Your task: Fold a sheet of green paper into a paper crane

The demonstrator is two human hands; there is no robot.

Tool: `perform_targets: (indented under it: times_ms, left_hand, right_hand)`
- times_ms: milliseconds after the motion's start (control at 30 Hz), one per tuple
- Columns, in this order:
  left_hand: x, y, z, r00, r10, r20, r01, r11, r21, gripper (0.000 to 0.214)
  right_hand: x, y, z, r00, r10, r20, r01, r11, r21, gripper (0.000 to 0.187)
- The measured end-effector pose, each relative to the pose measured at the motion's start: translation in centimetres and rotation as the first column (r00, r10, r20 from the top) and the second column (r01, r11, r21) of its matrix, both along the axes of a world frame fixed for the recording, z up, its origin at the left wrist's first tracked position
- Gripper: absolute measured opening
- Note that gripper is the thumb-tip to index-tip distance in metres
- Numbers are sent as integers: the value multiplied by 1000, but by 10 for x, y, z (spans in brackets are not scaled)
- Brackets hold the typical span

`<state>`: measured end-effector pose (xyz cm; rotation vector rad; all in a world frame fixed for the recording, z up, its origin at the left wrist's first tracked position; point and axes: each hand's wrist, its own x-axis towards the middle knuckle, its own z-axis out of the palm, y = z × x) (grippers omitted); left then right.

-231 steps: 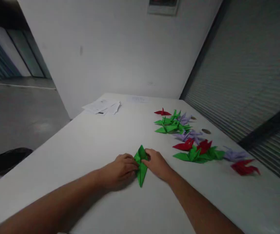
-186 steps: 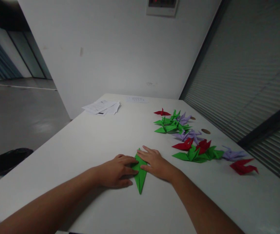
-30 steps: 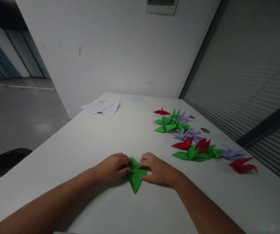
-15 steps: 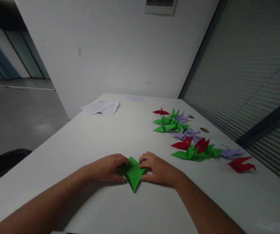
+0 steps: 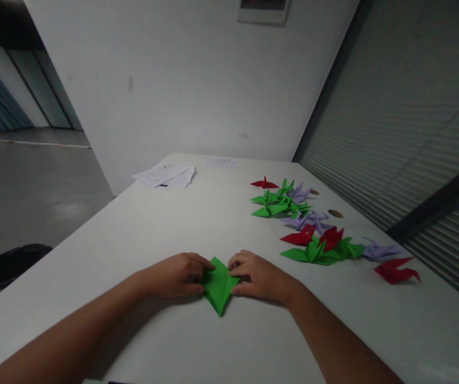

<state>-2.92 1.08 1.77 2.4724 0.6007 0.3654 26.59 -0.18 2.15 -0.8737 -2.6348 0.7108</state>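
Note:
A green folded origami paper point(image 5: 218, 288) lies on the white table in front of me, shaped like a diamond with one point toward me. My left hand point(image 5: 183, 274) grips its left side, the fingers on top near the edge and the thumb low beside it. On the opposite side my right hand point(image 5: 257, 276) holds the right corner between thumb and curled fingers. The paper's underside is hidden.
To the right lie several folded paper cranes, among them a red crane point(image 5: 396, 271), a purple crane point(image 5: 381, 250) and a green crane point(image 5: 313, 252). Printed sheets point(image 5: 165, 175) rest at the back left. A black bin bag point(image 5: 9, 265) stands beyond the table's left edge.
The green paper's side edges have spread slightly outward, so its lower part looks wider. Both hands have barely shifted, and the cranes lie as before.

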Motion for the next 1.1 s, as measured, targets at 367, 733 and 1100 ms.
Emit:
perform_targets:
  times_ms: [367,733,1100]
  left_hand:
    - [0,0,-10,1000,-1,17,-2,985,172,20]
    - [-2,2,-9,999,16,32,-19,993,117,19]
    - [9,-3,-11,956,285,-66,-284,958,31,26]
  right_hand:
    - [3,2,-3,1000,-11,-25,11,999,-30,19]
    - [-1,-3,-2,999,-39,-16,40,997,63,47]
    - [-25,-1,-27,955,-296,-12,296,950,100,43]
